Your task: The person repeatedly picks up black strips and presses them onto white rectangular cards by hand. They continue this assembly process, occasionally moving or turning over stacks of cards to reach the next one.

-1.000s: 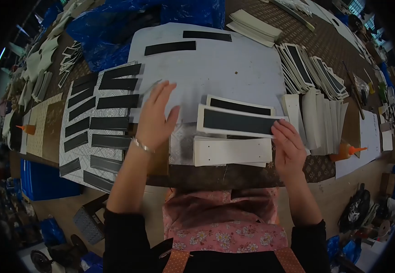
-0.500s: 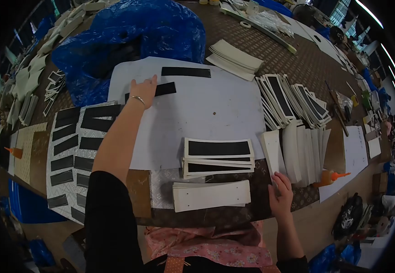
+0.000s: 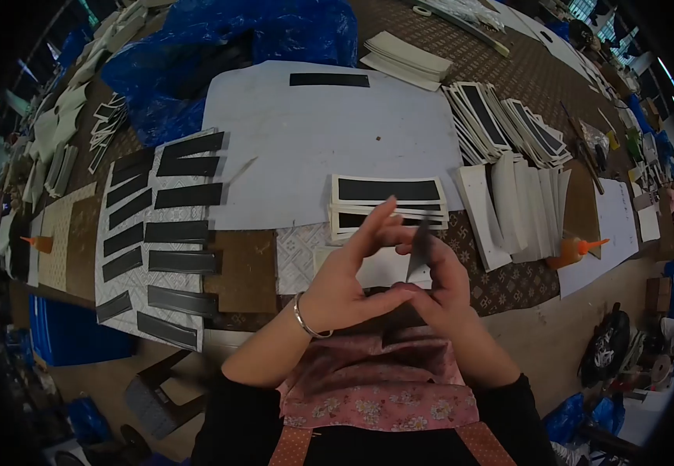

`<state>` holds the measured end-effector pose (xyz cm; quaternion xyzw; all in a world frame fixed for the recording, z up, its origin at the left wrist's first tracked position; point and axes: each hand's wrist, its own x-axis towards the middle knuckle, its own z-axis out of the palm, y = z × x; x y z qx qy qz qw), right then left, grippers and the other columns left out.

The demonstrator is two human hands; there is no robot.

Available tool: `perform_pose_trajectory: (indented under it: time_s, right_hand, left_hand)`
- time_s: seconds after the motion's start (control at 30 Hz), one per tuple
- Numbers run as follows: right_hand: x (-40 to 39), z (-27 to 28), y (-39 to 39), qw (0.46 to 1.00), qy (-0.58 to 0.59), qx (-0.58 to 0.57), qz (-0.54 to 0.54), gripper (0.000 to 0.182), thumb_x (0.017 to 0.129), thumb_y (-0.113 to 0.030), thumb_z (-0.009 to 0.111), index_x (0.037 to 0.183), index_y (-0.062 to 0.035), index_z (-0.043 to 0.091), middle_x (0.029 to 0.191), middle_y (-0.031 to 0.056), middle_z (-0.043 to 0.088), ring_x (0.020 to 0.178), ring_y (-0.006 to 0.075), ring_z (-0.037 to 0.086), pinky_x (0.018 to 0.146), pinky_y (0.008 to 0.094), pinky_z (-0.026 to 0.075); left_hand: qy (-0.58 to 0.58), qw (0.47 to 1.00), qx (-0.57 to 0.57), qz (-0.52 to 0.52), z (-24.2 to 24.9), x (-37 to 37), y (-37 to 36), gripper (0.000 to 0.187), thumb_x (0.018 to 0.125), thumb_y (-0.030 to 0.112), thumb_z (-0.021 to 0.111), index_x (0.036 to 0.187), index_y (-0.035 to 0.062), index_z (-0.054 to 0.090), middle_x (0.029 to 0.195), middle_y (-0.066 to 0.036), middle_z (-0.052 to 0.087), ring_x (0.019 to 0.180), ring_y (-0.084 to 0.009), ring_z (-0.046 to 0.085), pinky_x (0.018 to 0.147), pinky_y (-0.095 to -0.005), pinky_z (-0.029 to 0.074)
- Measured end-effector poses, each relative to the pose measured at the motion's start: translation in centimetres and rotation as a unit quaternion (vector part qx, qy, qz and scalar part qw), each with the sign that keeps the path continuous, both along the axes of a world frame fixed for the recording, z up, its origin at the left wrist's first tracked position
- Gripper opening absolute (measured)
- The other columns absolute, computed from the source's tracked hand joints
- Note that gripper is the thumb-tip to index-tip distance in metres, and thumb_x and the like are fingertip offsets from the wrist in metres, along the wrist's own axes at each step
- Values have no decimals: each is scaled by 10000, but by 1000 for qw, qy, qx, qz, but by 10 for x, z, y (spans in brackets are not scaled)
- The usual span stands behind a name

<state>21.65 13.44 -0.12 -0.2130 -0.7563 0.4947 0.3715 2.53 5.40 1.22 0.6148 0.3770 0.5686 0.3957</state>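
Note:
My left hand (image 3: pixel 341 283), with a bracelet at the wrist, and my right hand (image 3: pixel 449 291) meet in front of my apron. Between them a black strip (image 3: pixel 420 252) stands nearly on edge, blurred. Both thumbs come together at its lower end, and the fingers of both hands curl in around it. Just beyond the hands lies a stack of white frames with black panels (image 3: pixel 387 190). A stack of white pieces (image 3: pixel 380 272) is partly hidden under my hands. One more black strip (image 3: pixel 329 80) lies on the white sheet (image 3: pixel 314 140).
To the left, several black strips (image 3: pixel 180 262) lie in rows on a patterned board (image 3: pixel 139 291). Framed pieces (image 3: pixel 477 116) and white pieces (image 3: pixel 515 206) are stacked at right, near an orange-tipped bottle (image 3: pixel 578 250). Blue plastic (image 3: pixel 298 31) is heaped at the back.
My left hand has come back from the far left of the white sheet with a black strip. My right hand has moved left from the white stack to meet it. The view has shifted.

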Motion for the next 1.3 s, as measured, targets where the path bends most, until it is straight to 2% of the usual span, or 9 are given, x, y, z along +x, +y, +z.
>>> perform_pose_trajectory:
  time_s: [0.1,0.17,0.2,0.33,0.63,0.7,1.07,1.13,1.3]
  right_hand:
    - [4,-7,9,995,-62,73,16,378,777,-88,797,1098,-52,601,1315,186,602,1163,324,619,918,371,508]
    - [12,-6,8,993,-114,29,14,345,799,-82,772,1115,-69,635,1288,145,616,1152,270,592,988,359,453]
    - [14,-6,12,977,-181,107,38,338,794,-84,768,1107,-78,642,1298,120,615,1135,292,588,985,377,454]
    - [12,-14,15,941,-248,213,84,330,786,-94,751,1101,-106,657,1309,57,614,1119,338,558,989,429,439]
    - [4,-18,21,929,-279,224,99,320,787,-92,725,1097,-128,657,1299,51,611,1185,317,542,1059,446,383]
    - [3,-17,22,928,-280,222,100,315,786,-92,728,1091,-127,659,1294,53,616,1169,317,547,1046,443,395]
    - [4,-9,30,925,-300,203,116,466,755,-124,777,1195,-119,626,1328,69,595,1191,321,536,1065,444,387]
    - [10,-7,31,939,-278,204,-20,584,752,-145,809,1284,-95,574,1383,92,540,1220,321,523,1075,425,390]
    - [38,-45,39,976,-189,35,-100,556,777,-201,812,1254,-48,571,1281,138,568,1199,319,537,1020,393,428]
  left_hand:
    - [63,970,-35,234,-29,-11,-32,803,815,58,715,1516,37,323,1469,-124,459,1360,-241,444,1105,-381,343]
    - [67,958,-86,264,-56,-19,-54,735,821,43,689,1484,32,372,1448,-120,480,1341,-237,458,1090,-361,352]
    - [71,945,-135,291,-68,-22,-61,669,828,28,664,1451,26,421,1427,-116,500,1322,-234,473,1075,-342,362]
    - [7,943,-149,299,-97,-20,-72,586,843,-50,587,1413,7,465,1382,-84,525,1254,-173,487,1059,-302,362]
    - [44,944,-121,303,-105,-20,-70,533,874,-56,574,1397,-3,482,1361,-72,531,1203,-148,501,1046,-283,373]
    - [3,934,-140,327,-101,-16,-68,480,856,10,655,1323,1,545,1326,-126,567,1258,-238,524,1084,-334,368]
    - [39,927,-140,346,-102,-13,-63,488,828,4,687,1295,11,548,1286,-130,572,1206,-249,546,1049,-341,404]
    - [43,926,-145,345,-102,-13,-64,488,825,2,687,1293,10,548,1285,-132,571,1207,-248,545,1048,-341,405]
    - [15,926,-154,343,-110,-12,-65,477,831,-15,678,1289,11,549,1309,-124,555,1226,-239,531,1059,-336,397]
